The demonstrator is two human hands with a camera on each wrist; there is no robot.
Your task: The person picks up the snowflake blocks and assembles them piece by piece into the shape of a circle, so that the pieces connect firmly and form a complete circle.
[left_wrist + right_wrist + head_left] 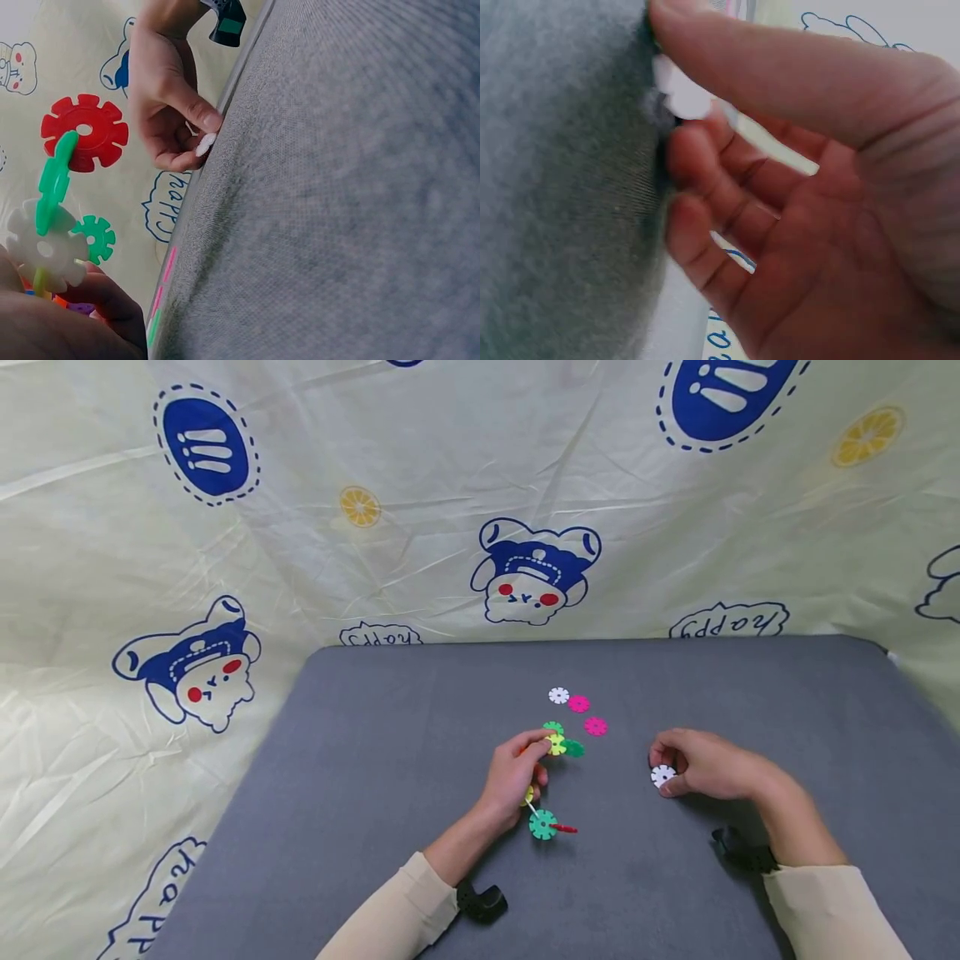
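Note:
My left hand [513, 772] grips a joined string of notched plastic discs. At its near end hang a teal disc [542, 824] and a red disc [566, 829] seen edge-on; a yellow disc [556, 744] shows by the fingertips. The left wrist view shows the string's red disc [84, 132], green disc [54, 180] and white disc [45, 247] slotted together; the palm hides the rest. Over to the right, my right hand [708, 764] pinches a loose white notched disc [663, 776] between thumb and fingers, at the tabletop.
Beyond the left hand, another white disc [558, 695] and two pink discs [596, 727] lie on the grey table [390, 760]. Green discs [573, 748] are close to the left fingertips. A patterned pale cloth [427, 568] hangs behind the table and along its left side.

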